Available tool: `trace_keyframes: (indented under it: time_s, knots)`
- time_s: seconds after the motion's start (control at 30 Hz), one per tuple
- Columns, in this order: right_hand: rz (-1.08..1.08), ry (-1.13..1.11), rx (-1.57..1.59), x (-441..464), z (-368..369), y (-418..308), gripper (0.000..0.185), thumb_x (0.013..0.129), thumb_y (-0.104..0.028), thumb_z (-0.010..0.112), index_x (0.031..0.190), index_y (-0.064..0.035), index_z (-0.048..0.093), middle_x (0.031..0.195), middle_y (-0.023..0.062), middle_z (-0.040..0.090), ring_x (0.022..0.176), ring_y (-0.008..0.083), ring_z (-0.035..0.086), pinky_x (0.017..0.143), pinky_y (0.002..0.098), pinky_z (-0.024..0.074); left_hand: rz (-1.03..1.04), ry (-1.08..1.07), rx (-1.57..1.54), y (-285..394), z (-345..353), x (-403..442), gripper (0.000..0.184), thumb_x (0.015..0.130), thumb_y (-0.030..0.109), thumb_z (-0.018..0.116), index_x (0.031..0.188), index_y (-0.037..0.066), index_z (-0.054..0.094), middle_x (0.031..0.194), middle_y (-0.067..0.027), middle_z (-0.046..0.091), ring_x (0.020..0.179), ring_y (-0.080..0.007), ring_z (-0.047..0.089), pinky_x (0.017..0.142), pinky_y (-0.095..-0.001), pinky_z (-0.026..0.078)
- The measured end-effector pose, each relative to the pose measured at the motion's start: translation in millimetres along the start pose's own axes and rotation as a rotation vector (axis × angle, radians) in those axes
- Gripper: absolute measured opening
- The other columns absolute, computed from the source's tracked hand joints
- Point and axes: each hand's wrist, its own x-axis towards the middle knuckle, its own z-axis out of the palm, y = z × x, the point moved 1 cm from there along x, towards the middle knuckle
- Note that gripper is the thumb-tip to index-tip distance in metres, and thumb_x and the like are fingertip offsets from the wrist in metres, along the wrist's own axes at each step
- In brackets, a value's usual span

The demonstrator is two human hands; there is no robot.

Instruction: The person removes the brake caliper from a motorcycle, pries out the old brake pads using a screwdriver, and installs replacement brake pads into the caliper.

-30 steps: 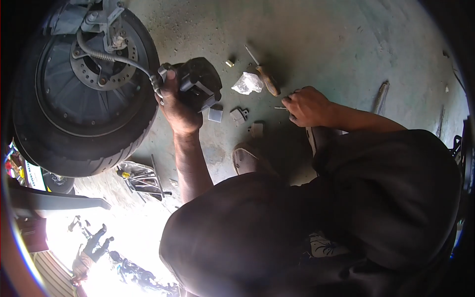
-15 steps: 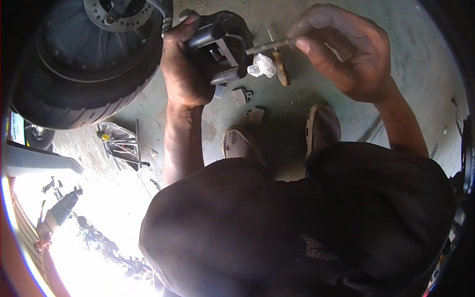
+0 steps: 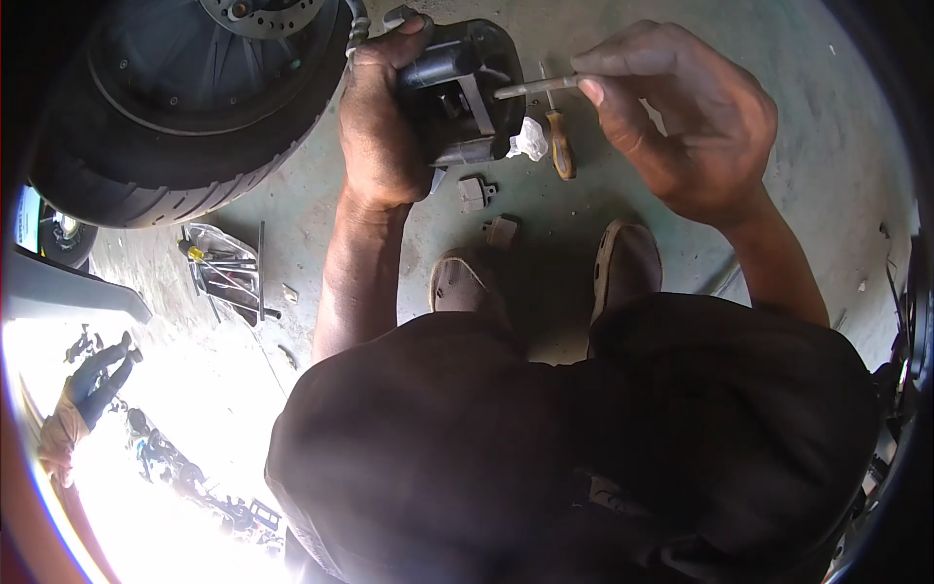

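Observation:
My left hand grips a black brake caliper from its left side, with the thumb over the top. A hose runs up beside that thumb. Inside the caliper's opening a pale metal strip shows. Between thumb and forefinger, my right hand pinches a thin metal pin. The pin's free end overlaps the caliper's right edge; whether it touches cannot be seen. Below the caliper, two brake pads lie on the floor.
A screwdriver and crumpled clear plastic lie beyond the caliper. The wheel with its brake disc fills the upper left. A tray of tools sits below it. At lower left, another person's limb shows in glare.
The caliper in my left hand has shifted right, covering part of the plastic. The pin's end now overlaps the caliper's edge. The whole view has moved slightly.

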Motion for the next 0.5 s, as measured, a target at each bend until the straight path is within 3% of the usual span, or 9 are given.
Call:
trace_keyframes:
  time_s: [0.07, 0.13, 0.2, 0.23, 0.27, 0.3, 0.33, 0.4, 0.5]
  knots:
    - [-0.051, -0.036, 0.007, -2, 2, 4, 0.015, 0.083, 0.012, 0.060, 0.097, 0.0101, 0.060, 0.088, 0.0134, 0.062, 0.078, 0.0162, 0.061, 0.069, 0.0270, 0.0524, -0.027, -0.014, -0.027, 0, -4, 1, 0.042, 0.088, 0.038, 0.048, 0.113, 0.006, 0.057, 0.102, -0.0119, 0.065, 0.092, -0.0264, 0.065, 0.083, -0.0409, 0.053]
    - [-0.110, -0.070, 0.020, -4, 0, 5, 0.016, 0.083, 0.013, 0.059, 0.098, 0.0104, 0.060, 0.088, 0.0138, 0.062, 0.078, 0.0164, 0.061, 0.068, 0.0271, 0.0520, -0.010, -0.056, 0.005, -3, -5, 3, 0.042, 0.088, 0.039, 0.049, 0.113, 0.006, 0.058, 0.101, -0.0113, 0.065, 0.091, -0.0256, 0.065, 0.082, -0.0405, 0.053]
    - [0.060, -0.122, 0.085, -5, 1, 3, 0.012, 0.084, 0.012, 0.057, 0.096, 0.0099, 0.060, 0.086, 0.0134, 0.061, 0.074, 0.0153, 0.059, 0.064, 0.0260, 0.0498, 0.046, -0.073, 0.029, -3, -9, -2, 0.043, 0.086, 0.042, 0.053, 0.112, 0.008, 0.058, 0.100, -0.0094, 0.064, 0.089, -0.0228, 0.064, 0.079, -0.0390, 0.052]
    - [0.132, -0.109, 0.142, -3, 3, 0, 0.011, 0.086, 0.011, 0.055, 0.095, 0.0089, 0.060, 0.084, 0.0127, 0.061, 0.072, 0.0144, 0.057, 0.061, 0.0247, 0.0476, 0.060, -0.055, 0.017, -6, -13, 1, 0.052, 0.090, 0.047, 0.057, 0.114, 0.002, 0.058, 0.102, -0.0101, 0.063, 0.086, -0.0185, 0.062, 0.071, -0.0357, 0.054]
    - [0.207, -0.101, 0.203, -1, 5, -4, 0.009, 0.087, 0.009, 0.054, 0.094, 0.0078, 0.060, 0.082, 0.0121, 0.060, 0.070, 0.0136, 0.056, 0.059, 0.0234, 0.0454, 0.197, -0.156, 0.044, -30, -26, 16, 0.053, 0.090, 0.049, 0.058, 0.114, 0.002, 0.058, 0.101, -0.0097, 0.062, 0.086, -0.0179, 0.060, 0.074, -0.0356, 0.052]
    - [0.180, -0.102, 0.262, 1, 6, -5, 0.009, 0.087, 0.009, 0.054, 0.094, 0.0078, 0.060, 0.082, 0.0121, 0.060, 0.070, 0.0136, 0.056, 0.059, 0.0234, 0.0454, 0.173, -0.072, -0.014, -36, -24, 18, 0.054, 0.089, 0.051, 0.058, 0.113, 0.003, 0.058, 0.101, -0.0100, 0.062, 0.087, -0.0185, 0.059, 0.076, -0.0359, 0.051]
    - [0.224, -0.128, 0.232, 3, 5, -4, 0.009, 0.087, 0.008, 0.055, 0.093, 0.0058, 0.061, 0.080, 0.0094, 0.061, 0.067, 0.0117, 0.057, 0.055, 0.0232, 0.0445, 0.289, -0.129, 0.210, -44, -33, 27, 0.054, 0.088, 0.050, 0.059, 0.111, 0.001, 0.059, 0.101, -0.0108, 0.063, 0.085, -0.0185, 0.060, 0.074, -0.0366, 0.052]
    - [0.273, -0.153, 0.179, 8, 7, -3, 0.009, 0.086, 0.006, 0.056, 0.093, 0.0039, 0.062, 0.078, 0.0067, 0.061, 0.064, 0.0099, 0.058, 0.051, 0.0231, 0.0437, 0.075, -0.132, 0.189, -8, -21, 8, 0.052, 0.090, 0.048, 0.058, 0.110, 0.000, 0.059, 0.101, -0.0115, 0.063, 0.084, -0.0182, 0.062, 0.071, -0.0356, 0.053]
    - [0.457, -0.210, 0.366, 11, 6, 0, 0.008, 0.088, 0.003, 0.056, 0.092, 0.0024, 0.063, 0.077, 0.0066, 0.062, 0.063, 0.0101, 0.059, 0.050, 0.0230, 0.0430, 0.178, -0.200, -0.022, -24, -32, 16, 0.051, 0.091, 0.046, 0.057, 0.110, -0.001, 0.058, 0.097, -0.0113, 0.063, 0.083, -0.0197, 0.064, 0.066, -0.0337, 0.056]
